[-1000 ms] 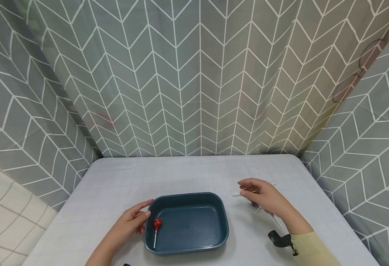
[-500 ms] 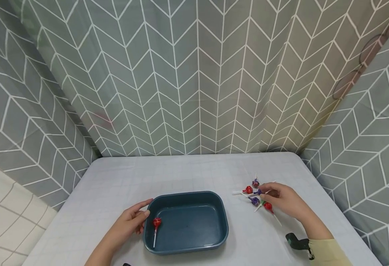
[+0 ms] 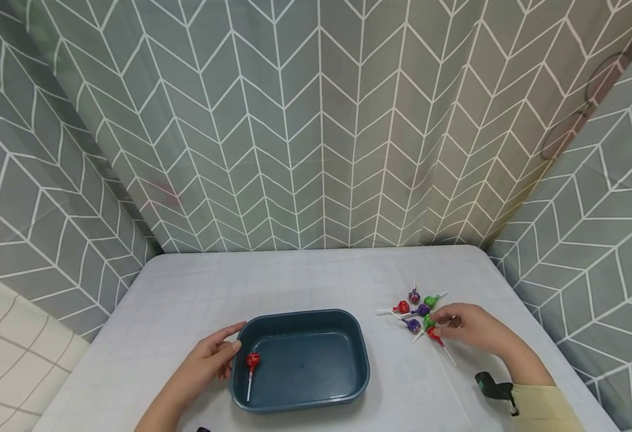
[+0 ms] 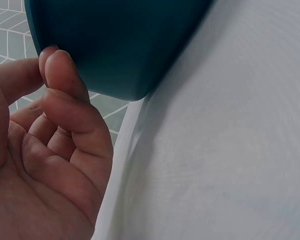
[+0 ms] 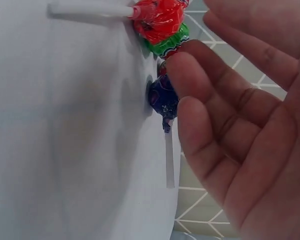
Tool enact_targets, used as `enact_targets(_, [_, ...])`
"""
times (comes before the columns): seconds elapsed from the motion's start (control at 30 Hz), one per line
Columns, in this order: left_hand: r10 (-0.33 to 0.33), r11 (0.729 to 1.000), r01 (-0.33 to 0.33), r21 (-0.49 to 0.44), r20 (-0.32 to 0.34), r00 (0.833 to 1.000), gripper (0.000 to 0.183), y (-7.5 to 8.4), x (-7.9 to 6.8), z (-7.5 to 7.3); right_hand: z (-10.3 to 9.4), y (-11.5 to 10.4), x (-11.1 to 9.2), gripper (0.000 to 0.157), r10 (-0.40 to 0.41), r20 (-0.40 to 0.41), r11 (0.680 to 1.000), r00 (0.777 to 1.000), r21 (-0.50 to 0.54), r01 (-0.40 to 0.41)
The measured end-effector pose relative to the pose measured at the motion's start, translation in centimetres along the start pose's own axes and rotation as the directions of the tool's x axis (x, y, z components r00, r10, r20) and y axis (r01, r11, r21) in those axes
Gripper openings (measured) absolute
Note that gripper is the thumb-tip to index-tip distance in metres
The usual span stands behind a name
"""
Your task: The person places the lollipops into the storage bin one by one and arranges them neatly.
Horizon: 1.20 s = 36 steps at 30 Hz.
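Head view: dark blue rectangular tray (image 3: 305,375) on the white-covered counter (image 3: 202,282). Left hand (image 3: 213,355) grips the tray's left edge, thumb at the rim and fingers outside; probably a steadying hold, placed at one end so as not to cover the inside. One red-wrapped lollipop (image 3: 253,360) lies in the tray near that edge, stick toward the person.

To the right, well apart from the tray: a loose cluster of lollipops, heads bunched, sticks pointing various ways. The near red lollipop (image 3: 433,333) lies beside the near green lollipop (image 3: 428,322); the purple lollipop (image 3: 413,326) is left of them. Right hand (image 3: 469,327) is at the red one, coming from the side, presumably to keep clear of neighbouring heads.

Left wrist view: digits bent, tips meeting at the tray's rim; a light pinch, judging by the loose lower fingers.

Right wrist view: thumb and fingers well apart, fingers softly bent, nothing held. Red and green wrappers show beyond the gap; contact with either cannot be told.
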<state>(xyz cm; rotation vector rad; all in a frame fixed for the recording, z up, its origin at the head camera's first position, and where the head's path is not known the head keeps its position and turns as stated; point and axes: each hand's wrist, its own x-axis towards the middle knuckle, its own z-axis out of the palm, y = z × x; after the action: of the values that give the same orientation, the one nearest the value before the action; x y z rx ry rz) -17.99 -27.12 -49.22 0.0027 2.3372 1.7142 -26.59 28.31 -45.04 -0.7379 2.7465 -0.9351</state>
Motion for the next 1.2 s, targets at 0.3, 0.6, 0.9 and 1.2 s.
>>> enact_targets(0.3, [0.0,1.0,0.0,0.003,-0.003,1.0,0.059,-0.1,0.1,0.1,0.9,0.2,0.3,0.022,0.056,0.065,0.998,0.996,-0.034,-0.054])
enact_targets(0.6, [0.0,1.0,0.0,-0.001,-0.004,1.0,0.059,-0.1,0.1,0.1,1.4,0.1,0.3,0.024,0.061,0.097,0.994,0.993,-0.094,-0.052])
enact_targets(0.9, [0.005,1.0,-0.005,-0.015,-0.007,1.0,0.059,-0.1,0.1,0.1,1.8,-0.1,0.5,0.027,0.086,0.071,0.993,0.994,-0.09,-0.079])
enact_targets(1.2, [0.001,1.0,-0.001,-0.018,-0.008,1.0,0.06,0.0,0.1,0.1,1.8,0.0,0.5,0.026,0.084,0.076,0.993,0.994,-0.091,-0.077])
